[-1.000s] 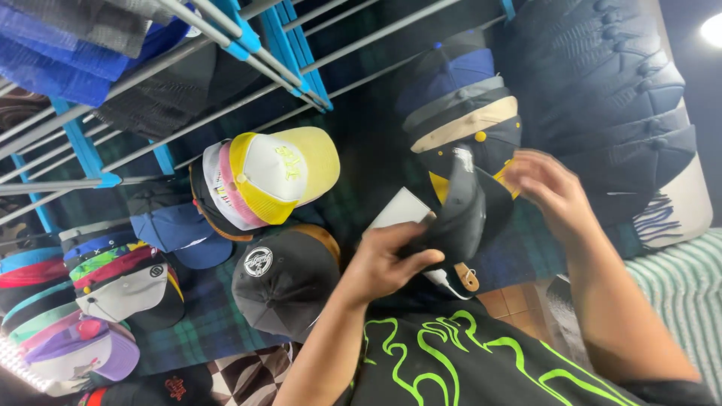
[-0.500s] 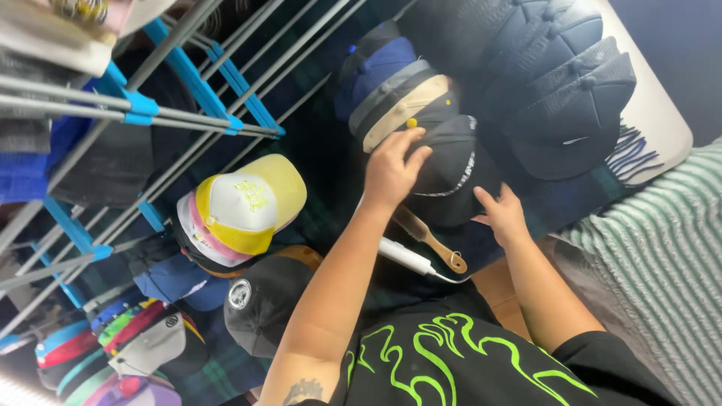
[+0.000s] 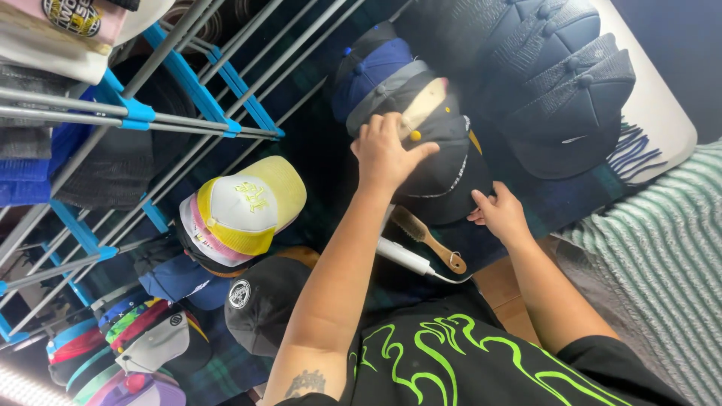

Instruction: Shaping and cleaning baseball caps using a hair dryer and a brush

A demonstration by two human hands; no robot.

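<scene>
I have my left hand (image 3: 385, 154) spread flat on the crown of the black cap (image 3: 440, 169), fingers wide, pressing rather than gripping. My right hand (image 3: 500, 214) sits at the cap's lower edge, fingers loosely curled against the brim, holding nothing else. The black cap lies on top of the stack of dark caps (image 3: 391, 75), just above the wooden brush (image 3: 429, 237), which rests beside a white tube (image 3: 402, 256). To seat it well, I judge I should keep the crown steady under the left palm and square the brim with the right, so it nests evenly without tipping the stack.
</scene>
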